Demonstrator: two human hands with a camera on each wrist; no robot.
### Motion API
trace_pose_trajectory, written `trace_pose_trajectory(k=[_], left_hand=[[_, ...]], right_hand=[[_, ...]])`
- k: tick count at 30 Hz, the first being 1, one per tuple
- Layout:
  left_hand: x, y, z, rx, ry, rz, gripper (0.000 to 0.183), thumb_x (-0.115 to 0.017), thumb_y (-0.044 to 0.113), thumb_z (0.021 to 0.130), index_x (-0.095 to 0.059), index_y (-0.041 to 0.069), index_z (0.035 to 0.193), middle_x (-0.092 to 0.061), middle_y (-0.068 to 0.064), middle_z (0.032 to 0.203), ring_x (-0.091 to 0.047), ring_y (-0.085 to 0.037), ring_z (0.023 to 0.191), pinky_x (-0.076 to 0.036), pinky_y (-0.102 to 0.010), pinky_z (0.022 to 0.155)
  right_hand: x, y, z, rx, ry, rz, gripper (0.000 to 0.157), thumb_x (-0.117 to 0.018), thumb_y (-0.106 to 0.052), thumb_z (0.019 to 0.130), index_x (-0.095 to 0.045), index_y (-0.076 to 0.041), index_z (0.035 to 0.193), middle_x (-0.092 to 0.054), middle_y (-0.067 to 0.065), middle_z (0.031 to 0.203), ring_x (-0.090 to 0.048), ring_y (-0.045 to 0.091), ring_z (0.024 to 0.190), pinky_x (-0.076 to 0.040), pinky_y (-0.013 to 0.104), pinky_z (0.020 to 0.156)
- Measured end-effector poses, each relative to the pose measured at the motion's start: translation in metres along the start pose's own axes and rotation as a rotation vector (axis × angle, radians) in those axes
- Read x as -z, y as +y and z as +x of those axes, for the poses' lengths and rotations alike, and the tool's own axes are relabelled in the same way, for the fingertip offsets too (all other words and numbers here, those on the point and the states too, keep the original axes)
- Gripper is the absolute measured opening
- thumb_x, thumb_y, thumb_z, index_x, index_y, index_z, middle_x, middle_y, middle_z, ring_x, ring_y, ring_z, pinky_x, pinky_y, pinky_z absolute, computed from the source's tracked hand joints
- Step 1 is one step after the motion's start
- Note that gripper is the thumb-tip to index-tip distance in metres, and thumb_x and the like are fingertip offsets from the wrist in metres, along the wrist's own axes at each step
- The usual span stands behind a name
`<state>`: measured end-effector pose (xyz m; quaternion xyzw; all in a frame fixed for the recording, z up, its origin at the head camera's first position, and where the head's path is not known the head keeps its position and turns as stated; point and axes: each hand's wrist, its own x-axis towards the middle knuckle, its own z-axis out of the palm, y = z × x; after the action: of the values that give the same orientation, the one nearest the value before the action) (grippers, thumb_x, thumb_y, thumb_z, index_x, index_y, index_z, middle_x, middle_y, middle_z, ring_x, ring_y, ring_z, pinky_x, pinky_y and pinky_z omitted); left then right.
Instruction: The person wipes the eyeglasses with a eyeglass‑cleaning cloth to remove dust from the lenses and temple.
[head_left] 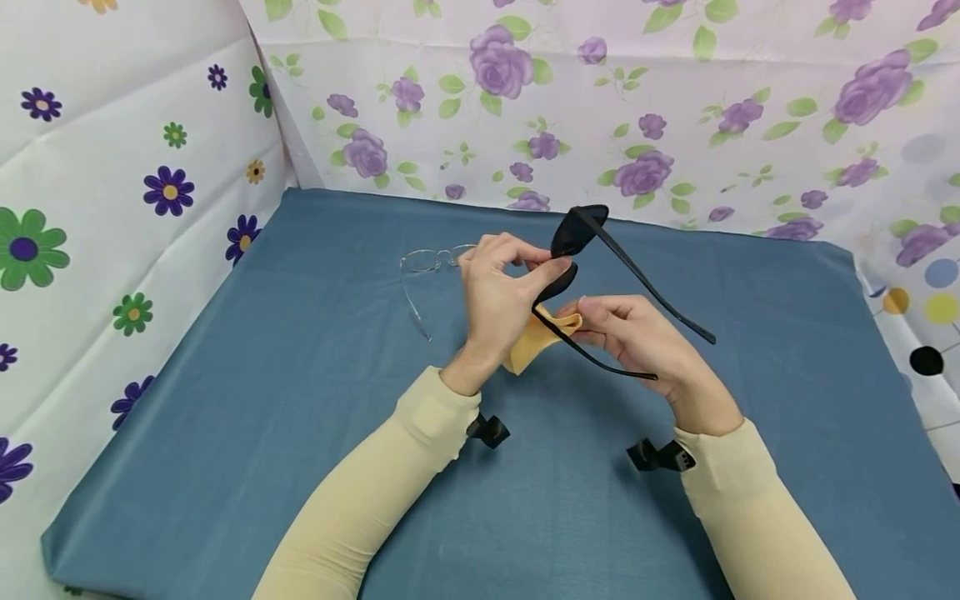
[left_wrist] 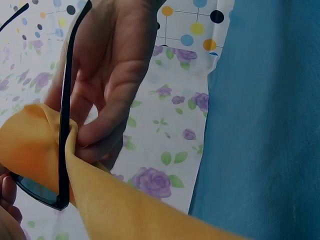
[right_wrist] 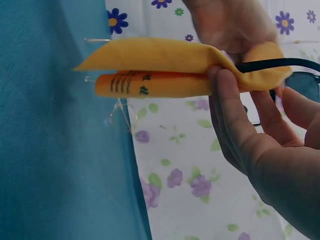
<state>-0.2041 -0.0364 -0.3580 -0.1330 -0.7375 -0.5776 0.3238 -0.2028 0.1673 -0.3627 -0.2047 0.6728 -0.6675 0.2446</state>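
My left hand (head_left: pixel 498 287) pinches a pair of black sunglasses (head_left: pixel 579 231) near the bridge between thumb and fingers. The glasses are held up above the table, tilted, with both temples unfolded toward the right. A yellow-orange cleaning cloth (head_left: pixel 528 343) is pinched by the fingertips of my right hand (head_left: pixel 637 337), just below the lenses. In the right wrist view the cloth (right_wrist: pixel 150 55) hangs folded, with dark printing on one part. One black temple (left_wrist: pixel 65 110) runs across the cloth in the left wrist view; whether the cloth wraps it, I cannot tell.
Thin wire-framed eyeglasses (head_left: pixel 423 262) lie on the blue-covered table (head_left: pixel 337 467) behind my left hand, one temple stretched toward me. Floral sheets (head_left: pixel 420 100) hang behind the table and at its left side. Dark wrist cameras (head_left: pixel 491 431) sit at both cuffs.
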Motion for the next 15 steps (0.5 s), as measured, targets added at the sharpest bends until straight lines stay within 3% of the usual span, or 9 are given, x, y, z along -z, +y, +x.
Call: trace_pose_trajectory(k=[4,8,11,15], left_hand=[[-0.003,0.003,-0.003,-0.089,-0.027,0.039,0.014,-0.089,0.019,0.085,-0.080,0.010,0.081,-0.065,0.001,0.076,-0.055,-0.020,0.088,-0.023,-0.044,0.096],[-0.004,0.004,-0.004,-0.188,-0.039,0.059,0.013,-0.089,0.016,0.085,-0.079,0.010,0.080,-0.065,0.001,0.077,-0.054,-0.019,0.090,-0.023,-0.047,0.096],[-0.004,0.003,-0.004,-0.238,-0.040,0.045,0.014,-0.090,0.015,0.084,-0.079,0.009,0.079,-0.064,0.000,0.076,-0.053,-0.021,0.091,-0.025,-0.048,0.096],[-0.004,0.003,-0.004,-0.270,-0.035,0.019,0.014,-0.090,0.015,0.083,-0.079,0.009,0.078,-0.064,0.000,0.076,-0.053,-0.022,0.091,-0.025,-0.047,0.095]], right_hand=[[-0.004,0.005,0.003,-0.050,-0.001,0.061,0.021,-0.055,-0.012,0.109,-0.064,0.002,0.121,-0.068,0.008,0.119,-0.066,0.022,0.113,-0.053,0.034,0.100],[-0.007,0.011,0.006,-0.082,-0.054,0.142,0.028,-0.050,-0.011,0.111,-0.052,0.006,0.134,-0.063,0.011,0.120,-0.066,0.020,0.099,-0.055,0.033,0.092],[-0.008,0.016,0.008,-0.095,-0.102,0.170,0.032,-0.046,-0.017,0.113,-0.057,0.005,0.135,-0.063,0.009,0.119,-0.062,0.020,0.092,-0.054,0.032,0.086],[-0.011,0.019,0.011,-0.107,-0.138,0.171,0.034,-0.043,-0.026,0.115,-0.069,-0.004,0.115,-0.063,0.005,0.100,-0.055,0.021,0.083,-0.048,0.033,0.082]])
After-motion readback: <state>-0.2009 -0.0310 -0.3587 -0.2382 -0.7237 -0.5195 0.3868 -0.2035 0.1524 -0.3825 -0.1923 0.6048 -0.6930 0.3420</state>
